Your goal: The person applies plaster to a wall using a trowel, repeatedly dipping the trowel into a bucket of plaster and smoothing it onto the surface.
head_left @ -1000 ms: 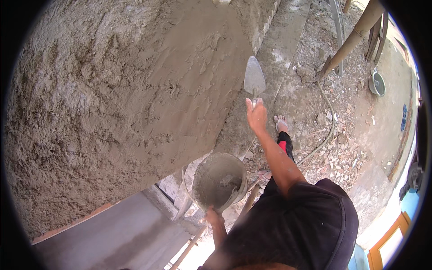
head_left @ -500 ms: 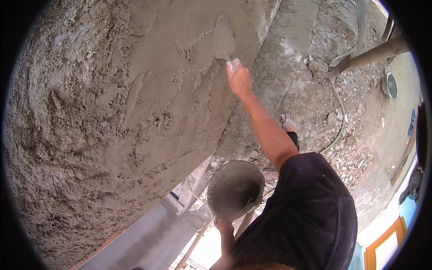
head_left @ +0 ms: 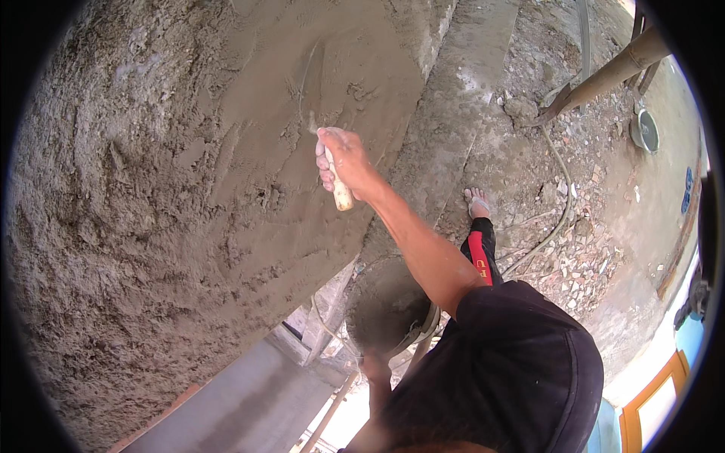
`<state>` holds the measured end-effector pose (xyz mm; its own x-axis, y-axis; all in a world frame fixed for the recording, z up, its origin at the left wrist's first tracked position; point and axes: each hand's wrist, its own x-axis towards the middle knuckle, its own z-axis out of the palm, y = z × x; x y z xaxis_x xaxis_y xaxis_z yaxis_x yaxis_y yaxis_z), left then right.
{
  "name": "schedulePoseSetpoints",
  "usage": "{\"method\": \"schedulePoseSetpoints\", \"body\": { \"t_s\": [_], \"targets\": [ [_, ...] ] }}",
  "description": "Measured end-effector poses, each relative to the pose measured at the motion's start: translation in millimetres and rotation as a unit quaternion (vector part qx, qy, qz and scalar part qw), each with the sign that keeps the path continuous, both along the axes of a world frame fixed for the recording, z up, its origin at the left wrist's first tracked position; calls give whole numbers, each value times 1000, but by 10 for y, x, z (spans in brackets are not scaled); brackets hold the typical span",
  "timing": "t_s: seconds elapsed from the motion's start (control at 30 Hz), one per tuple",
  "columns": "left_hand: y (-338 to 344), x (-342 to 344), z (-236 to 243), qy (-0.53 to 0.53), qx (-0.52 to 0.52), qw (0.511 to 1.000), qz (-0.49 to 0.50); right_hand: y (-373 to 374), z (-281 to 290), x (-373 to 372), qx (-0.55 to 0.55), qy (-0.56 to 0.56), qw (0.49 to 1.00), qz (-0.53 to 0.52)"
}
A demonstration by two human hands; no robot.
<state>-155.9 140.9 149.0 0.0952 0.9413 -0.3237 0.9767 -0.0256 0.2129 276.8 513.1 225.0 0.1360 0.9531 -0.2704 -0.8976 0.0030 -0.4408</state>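
My right hand [head_left: 343, 162] is wrapped round the pale handle of a trowel [head_left: 343, 198]. The trowel's blade lies edge-on against the wet mortar of a wall [head_left: 257, 151], pointing up and away from me. Below, my left hand [head_left: 375, 368] grips the near rim of a bucket [head_left: 385, 302], its fingers partly hidden and blurred. The bucket is tilted, its inside coated with grey mortar, and my right forearm passes over its far edge. Smoothed mortar covers the wall's middle; rougher, lumpy mortar spreads to the left.
A bamboo pole [head_left: 612, 75] slants at the upper right, with a small bucket [head_left: 644, 130] beyond it. Rubble [head_left: 581, 264] and a hose [head_left: 563, 219] lie on the ground to the right, near my bare foot [head_left: 476, 202]. An orange frame [head_left: 653, 400] stands at the lower right.
My right hand has drawn the trowel left and toward me across the wall, and its blade has turned edge-on. My left hand stays at the bucket's rim.
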Motion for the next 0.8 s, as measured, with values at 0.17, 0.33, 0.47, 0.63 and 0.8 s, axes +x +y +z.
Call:
{"method": "schedulePoseSetpoints", "body": {
  "t_s": [0.17,0.33,0.47,0.63,0.8],
  "targets": [
    [-122,-116,-182,-284,-44,847,447,34,-847,-558,-100,-498,845,-167],
    [-49,203,33,-385,-12,801,458,382,-1892,-75,-212,-550,773,-233],
    [-325,216,33,-335,61,850,403,155,-1534,-138,-155,-1,987,-47],
    [-670,19,-222,-239,179,914,273,-19,-567,-164,-89,86,992,-8],
    [-146,708,663,-145,40,922,357,-51,-81,-453,-56,69,996,-19]
  ]
}}
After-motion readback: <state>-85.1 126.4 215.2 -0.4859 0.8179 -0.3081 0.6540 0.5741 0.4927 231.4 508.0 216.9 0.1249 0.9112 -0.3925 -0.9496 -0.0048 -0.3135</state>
